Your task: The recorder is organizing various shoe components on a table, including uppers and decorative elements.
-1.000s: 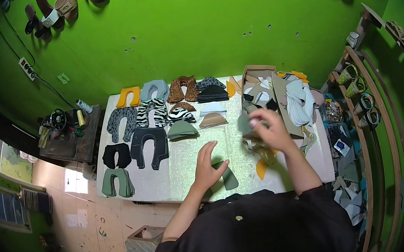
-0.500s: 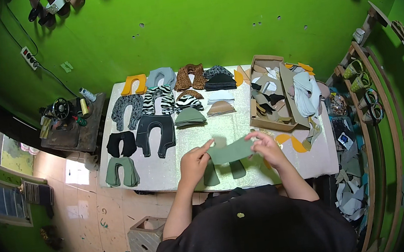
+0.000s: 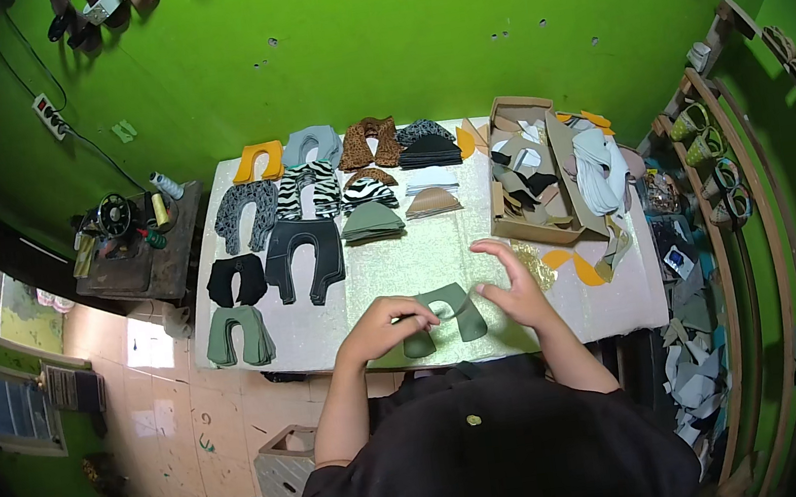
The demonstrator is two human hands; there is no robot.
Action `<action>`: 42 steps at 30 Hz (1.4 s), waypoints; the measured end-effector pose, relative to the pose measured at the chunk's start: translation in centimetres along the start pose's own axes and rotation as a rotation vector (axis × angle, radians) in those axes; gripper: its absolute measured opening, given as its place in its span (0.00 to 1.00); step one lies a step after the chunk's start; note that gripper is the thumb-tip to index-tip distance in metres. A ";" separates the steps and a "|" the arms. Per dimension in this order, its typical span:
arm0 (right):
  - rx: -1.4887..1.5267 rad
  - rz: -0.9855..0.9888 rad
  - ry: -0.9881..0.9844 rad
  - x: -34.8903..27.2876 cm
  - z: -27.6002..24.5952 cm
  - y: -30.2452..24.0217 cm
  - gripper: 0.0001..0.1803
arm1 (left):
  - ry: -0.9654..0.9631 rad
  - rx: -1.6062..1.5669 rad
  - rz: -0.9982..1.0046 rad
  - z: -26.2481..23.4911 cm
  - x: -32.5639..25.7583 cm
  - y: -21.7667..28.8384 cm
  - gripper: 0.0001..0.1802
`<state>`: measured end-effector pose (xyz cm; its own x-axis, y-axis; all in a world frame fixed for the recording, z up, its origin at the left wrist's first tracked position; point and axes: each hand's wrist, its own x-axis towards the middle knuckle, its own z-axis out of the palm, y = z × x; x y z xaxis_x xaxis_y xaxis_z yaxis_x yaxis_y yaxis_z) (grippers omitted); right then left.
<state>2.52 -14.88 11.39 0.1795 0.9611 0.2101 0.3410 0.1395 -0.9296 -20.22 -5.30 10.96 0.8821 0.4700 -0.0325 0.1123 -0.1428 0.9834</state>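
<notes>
Green horseshoe-shaped piece [image 3: 446,314] pinched by left hand [image 3: 386,324]; right hand [image 3: 514,286] spread beside it.

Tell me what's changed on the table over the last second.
The right hand came back from beside the cardboard box with a green U-shaped piece, now laid flat at the table's near edge. The left hand pinches it; the right has let go, fingers spread. The sorted stacks stayed put.

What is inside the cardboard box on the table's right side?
The cardboard box holds a loose jumble of grey, black and white cut pieces. Whatever lies beneath them, and the box floor, is covered.
</notes>
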 end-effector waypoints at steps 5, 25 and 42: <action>0.103 0.014 -0.250 0.0 1.9 -0.8 0.26 | -0.133 0.084 0.030 1.4 0.4 -0.3 0.06; 0.052 0.421 -0.021 -2.8 4.9 8.5 0.14 | 0.129 0.010 -0.336 -0.2 -0.5 -8.4 0.11; -0.769 0.400 0.153 -3.5 10.5 15.6 0.17 | 0.503 0.642 -0.389 4.1 0.5 -17.2 0.19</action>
<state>-2.44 -13.53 -6.98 0.5212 0.8534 0.0022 0.7434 -0.4527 -0.4923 -19.85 -6.23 -6.70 0.4412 0.8904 -0.1121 0.7277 -0.2819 0.6252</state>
